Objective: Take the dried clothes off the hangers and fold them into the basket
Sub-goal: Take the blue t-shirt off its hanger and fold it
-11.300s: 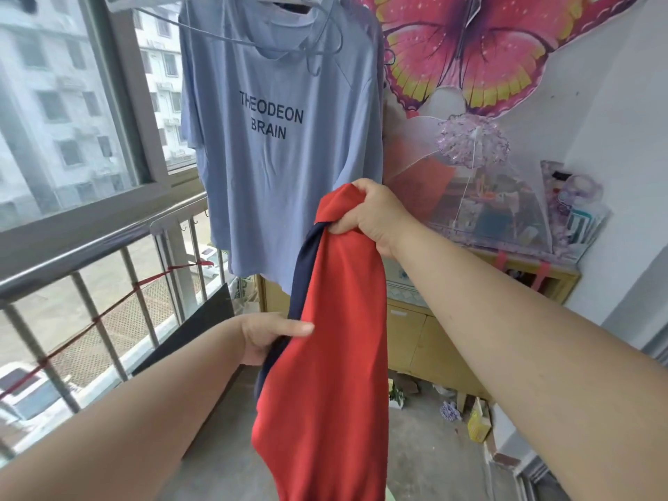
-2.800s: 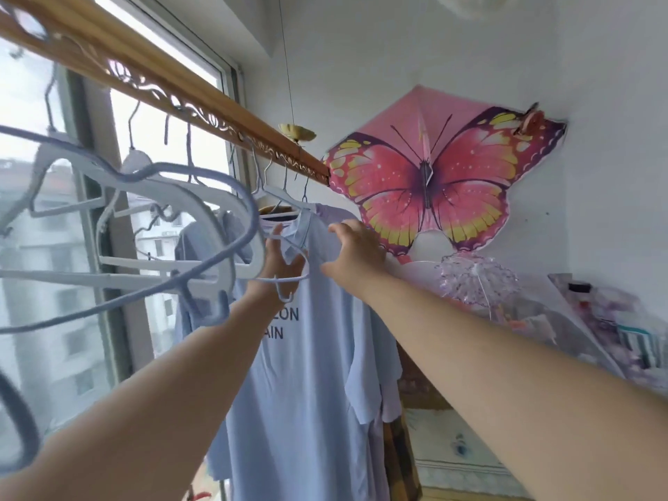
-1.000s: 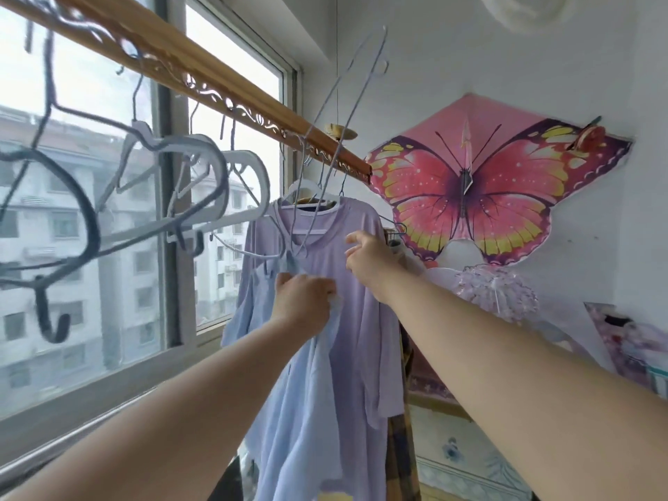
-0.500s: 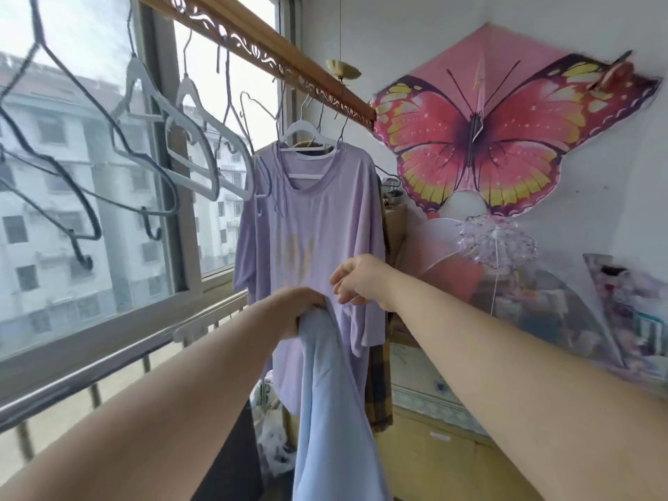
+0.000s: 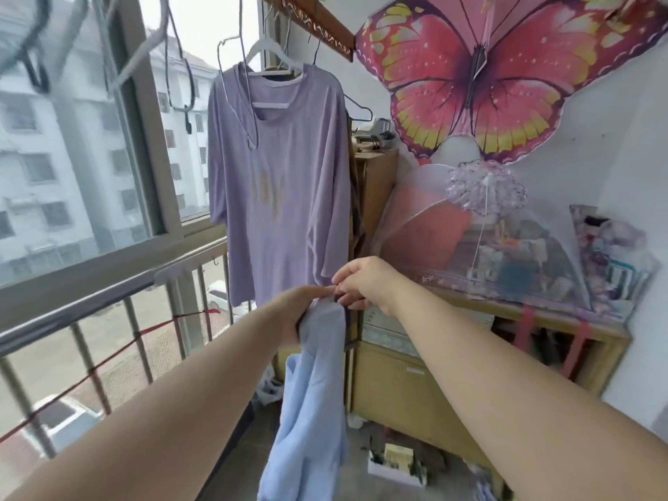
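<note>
Left fingers point(image 5: 318, 292): the left hand point(image 5: 294, 312) has them curled tight round the bunched top of the light blue shirt point(image 5: 314, 392).
Right fingers point(image 5: 347, 274): curled on the right hand point(image 5: 365, 282), touching the left fingertips and pinching the top edge of the same bunch, as far as the shadow under them shows.
Shirt's place: off its hanger and hanging from both hands in a long loose drape, in front of the yellow cabinet point(image 5: 397, 392).
Handling: light, limp, not slippery. It will sag wherever it is unsupported, so I would take it at the two shoulder seams and shake it flat before folding.
Further out: a lilac shirt point(image 5: 278, 193) hangs on a white hanger point(image 5: 274, 52) under the wooden rail point(image 5: 314, 23), not yet taken down.
Hidden: the basket is out of view, and the blue shirt's hem runs off the bottom edge.
Unclear: a dark strip beside the bunch, which I cannot identify.
</note>
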